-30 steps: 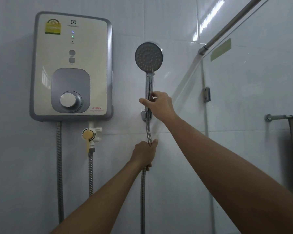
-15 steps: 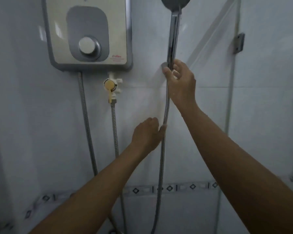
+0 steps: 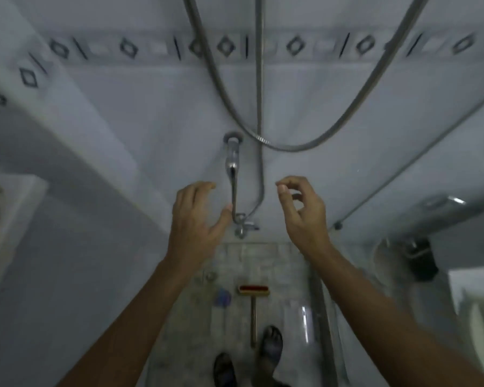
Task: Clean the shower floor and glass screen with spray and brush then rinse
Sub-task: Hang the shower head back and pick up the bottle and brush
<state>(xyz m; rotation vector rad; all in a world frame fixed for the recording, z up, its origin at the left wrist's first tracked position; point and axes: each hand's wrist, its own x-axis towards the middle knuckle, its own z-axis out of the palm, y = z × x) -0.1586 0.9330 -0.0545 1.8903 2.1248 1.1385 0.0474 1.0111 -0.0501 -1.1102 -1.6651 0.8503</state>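
I look down at the shower floor (image 3: 235, 325). A brush (image 3: 253, 291) with a red head and a long yellow handle lies on the floor tiles. A blurred blue thing (image 3: 222, 298) lies left of it. My left hand (image 3: 197, 219) is open, fingers spread, close to the chrome tap (image 3: 233, 174) on the wall. My right hand (image 3: 302, 210) is empty with loosely curled fingers, right of the tap. The shower hose (image 3: 291, 148) hangs in a loop above both hands. The glass screen (image 3: 403, 191) stands at the right.
My two feet (image 3: 249, 358) in dark sandals stand on the floor near the brush handle. A white ledge (image 3: 9, 219) sits at the left. A dark object (image 3: 422, 261) shows behind the glass at the right. A patterned tile border (image 3: 227, 46) runs along the wall.
My view has swung down from the heater and shower head to the floor. Both hands have let go of the shower handle and hose and dropped to tap height.
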